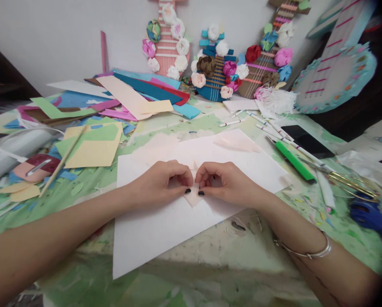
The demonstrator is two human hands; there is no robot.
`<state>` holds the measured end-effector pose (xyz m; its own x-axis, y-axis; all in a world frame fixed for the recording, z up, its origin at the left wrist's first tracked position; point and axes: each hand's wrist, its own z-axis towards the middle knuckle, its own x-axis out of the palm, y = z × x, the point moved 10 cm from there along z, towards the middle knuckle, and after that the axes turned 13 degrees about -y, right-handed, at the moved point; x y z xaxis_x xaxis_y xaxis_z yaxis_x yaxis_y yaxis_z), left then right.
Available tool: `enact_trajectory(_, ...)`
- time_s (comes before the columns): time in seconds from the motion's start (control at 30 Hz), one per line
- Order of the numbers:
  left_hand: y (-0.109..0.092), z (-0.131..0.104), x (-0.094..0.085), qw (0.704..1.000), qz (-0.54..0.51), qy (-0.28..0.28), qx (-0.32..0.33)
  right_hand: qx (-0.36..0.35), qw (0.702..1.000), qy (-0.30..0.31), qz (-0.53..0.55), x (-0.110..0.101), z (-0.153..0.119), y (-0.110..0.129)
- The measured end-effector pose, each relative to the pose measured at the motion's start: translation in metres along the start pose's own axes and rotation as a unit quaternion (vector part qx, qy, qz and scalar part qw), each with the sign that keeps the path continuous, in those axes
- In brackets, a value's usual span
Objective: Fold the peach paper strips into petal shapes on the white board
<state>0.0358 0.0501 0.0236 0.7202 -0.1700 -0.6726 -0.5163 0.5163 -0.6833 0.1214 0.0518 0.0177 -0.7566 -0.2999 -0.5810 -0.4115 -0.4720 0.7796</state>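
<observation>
view: head-worn | faces: forward, down | range: near, above white sheet (139, 238) | far: wall (65, 34)

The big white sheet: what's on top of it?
Pale pink paper lies toward its far edge; a small pale piece is pinched by the left hand and right hand, which hide part of it.

Folded paper (192, 199) on sheet (142, 238), scraps (96, 154) left, scissors (351, 182) right
</observation>
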Motion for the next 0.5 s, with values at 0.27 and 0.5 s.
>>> enact_trajectory(0.27, -0.0054, -0.0008, 0.0021, 0.999, -0.005, 0.001, 0.044, -0.002, 1.0, 0.001, -0.008, 0.0002, -0.0003, -0.0005)
enact_trajectory(0.5, -0.0072, 0.0002, 0.003, 0.998, -0.009, 0.009, 0.057, -0.001, 1.0, 0.001, -0.009, 0.0011, 0.0, 0.0001)
